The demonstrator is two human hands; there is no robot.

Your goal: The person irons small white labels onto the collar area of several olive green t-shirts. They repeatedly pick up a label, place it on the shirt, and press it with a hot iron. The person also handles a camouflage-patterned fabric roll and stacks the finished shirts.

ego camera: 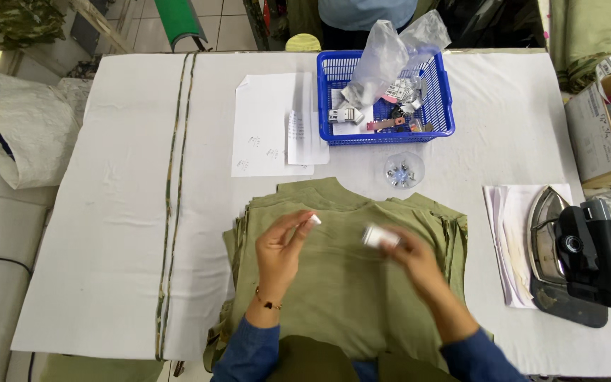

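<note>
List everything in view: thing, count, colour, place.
Fabric pieces: a stack, olive green, table centre.
Basket: one, blue, far side, holding small tags and clips.
Plastic bag: one, clear, in the basket.
Paper sheets: several, white, left of the basket.
Small dish: one, clear, in front of the basket.
Iron: one, black and silver, table's right edge.
Left hand: pinches a small white piece.
Right hand: holds a small white tag.

table [107,212] (white-covered) | fabric stack [348,283] | basket [334,134] | iron [553,247] | papers [266,134]
</note>
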